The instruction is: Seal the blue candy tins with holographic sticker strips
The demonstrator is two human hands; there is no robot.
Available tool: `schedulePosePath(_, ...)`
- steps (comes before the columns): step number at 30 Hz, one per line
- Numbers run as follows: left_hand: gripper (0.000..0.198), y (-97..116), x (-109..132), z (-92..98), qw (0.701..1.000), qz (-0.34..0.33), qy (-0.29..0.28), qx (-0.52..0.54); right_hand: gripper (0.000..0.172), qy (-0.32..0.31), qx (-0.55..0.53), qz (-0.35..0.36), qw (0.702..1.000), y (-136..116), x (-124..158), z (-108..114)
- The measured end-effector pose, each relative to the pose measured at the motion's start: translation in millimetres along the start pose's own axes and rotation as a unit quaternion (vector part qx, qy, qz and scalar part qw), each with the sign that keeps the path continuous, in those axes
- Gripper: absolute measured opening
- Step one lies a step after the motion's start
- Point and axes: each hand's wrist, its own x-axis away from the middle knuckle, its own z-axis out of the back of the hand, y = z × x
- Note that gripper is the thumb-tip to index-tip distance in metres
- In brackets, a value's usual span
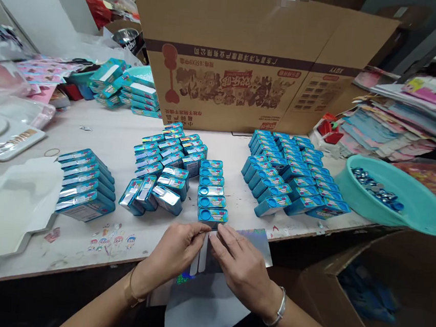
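- Head view: worktable (pixel 108 137) lying crowded with rows of small teal boxes (pixel 211 191) before a large cardboard carton (pixel 251 59); teal basin (pixel 422 209) sitting at right.
- Left hand (pixel 176 252) and right hand (pixel 239 266) meeting at the near table edge, fingertips pinching narrow white strips (pixel 199 257) over a shiny foil sheet (pixel 260 247), just beside the nearest box.

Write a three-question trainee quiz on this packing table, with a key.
1. True or false: both hands pinch the silvery sheet at the table's front edge.
2. Which thing holds the small dark round pieces? A) the teal basin B) the big cardboard carton C) the clear plastic tray
3. Fill in: the single-file row of blue boxes runs from the hands toward the ____.

Key: 1 true; 2 A; 3 carton.
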Motion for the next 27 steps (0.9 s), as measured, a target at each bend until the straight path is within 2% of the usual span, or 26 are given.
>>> schedulePosePath(8,0.031,-3,6,-1.7,0.999,-0.002,0.031,-0.022,0.041,-0.016,0.000,0.008,1.000,-11,4,4)
schedulePosePath(16,0.032,-1,7,-5.7,1.000,0.006,0.019,-0.024,0.035,-0.002,-0.001,-0.007,1.000,-18,7,12)
schedulePosePath(21,0.031,-1,8,-6.4,0.999,0.000,0.026,-0.048,0.034,-0.015,-0.007,0.003,1.000,-21,8,16)
schedulePosePath(27,0.030,-2,7,-4.1,0.998,-0.007,0.024,-0.061,0.032,-0.009,-0.031,-0.015,0.999,-19,5,20)
